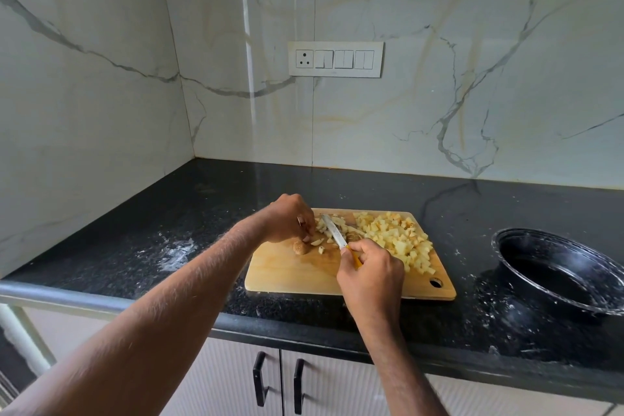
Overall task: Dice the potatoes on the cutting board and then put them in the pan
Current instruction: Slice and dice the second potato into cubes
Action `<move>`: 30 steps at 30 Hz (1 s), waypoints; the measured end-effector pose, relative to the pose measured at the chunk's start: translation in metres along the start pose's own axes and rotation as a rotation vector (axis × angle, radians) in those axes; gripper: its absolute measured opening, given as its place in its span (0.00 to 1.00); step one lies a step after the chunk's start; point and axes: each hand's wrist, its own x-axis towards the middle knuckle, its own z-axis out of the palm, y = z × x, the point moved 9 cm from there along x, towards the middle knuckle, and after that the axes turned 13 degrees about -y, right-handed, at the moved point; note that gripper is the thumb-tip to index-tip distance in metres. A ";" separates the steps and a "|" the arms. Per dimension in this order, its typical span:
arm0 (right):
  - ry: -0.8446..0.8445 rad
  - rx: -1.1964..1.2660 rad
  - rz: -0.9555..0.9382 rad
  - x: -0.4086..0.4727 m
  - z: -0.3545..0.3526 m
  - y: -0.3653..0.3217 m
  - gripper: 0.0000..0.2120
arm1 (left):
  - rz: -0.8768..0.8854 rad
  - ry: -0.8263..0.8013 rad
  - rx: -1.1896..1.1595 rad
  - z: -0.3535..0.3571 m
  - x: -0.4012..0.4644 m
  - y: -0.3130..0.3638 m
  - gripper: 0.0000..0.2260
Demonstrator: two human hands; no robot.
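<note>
A wooden cutting board (290, 275) lies on the black counter. A heap of diced potato (398, 236) covers its far right part. A few loose pieces (319, 241) lie near the board's far left, next to a brown potato end (301, 248). My right hand (369, 275) grips the yellow handle of a knife (334, 233), whose blade points away over the loose pieces. My left hand (290, 218), with a ring on one finger, has curled fingers on the potato pieces beside the blade. The black pan (557, 275) stands empty on the right.
The counter (169, 230) runs into a corner of marble-look wall tiles at the left. White dust marks lie on it left of the board and around the pan. A switch panel (336, 59) is on the back wall. Cabinet doors with black handles (260, 378) sit below.
</note>
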 end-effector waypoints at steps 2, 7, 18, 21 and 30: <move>0.007 0.002 -0.007 0.000 -0.001 -0.001 0.03 | 0.010 -0.006 0.010 -0.002 0.001 0.003 0.10; 0.006 0.002 -0.010 0.000 0.000 0.000 0.03 | 0.049 -0.042 0.044 -0.001 0.004 0.008 0.08; -0.005 0.014 -0.004 0.000 0.001 0.001 0.03 | 0.078 -0.107 0.051 -0.001 -0.006 0.001 0.09; -0.008 0.009 0.002 0.000 0.000 0.000 0.03 | 0.076 -0.110 0.041 0.000 -0.005 0.001 0.07; -0.016 0.002 0.013 0.000 0.001 0.001 0.03 | 0.075 -0.256 0.111 0.009 -0.012 0.000 0.15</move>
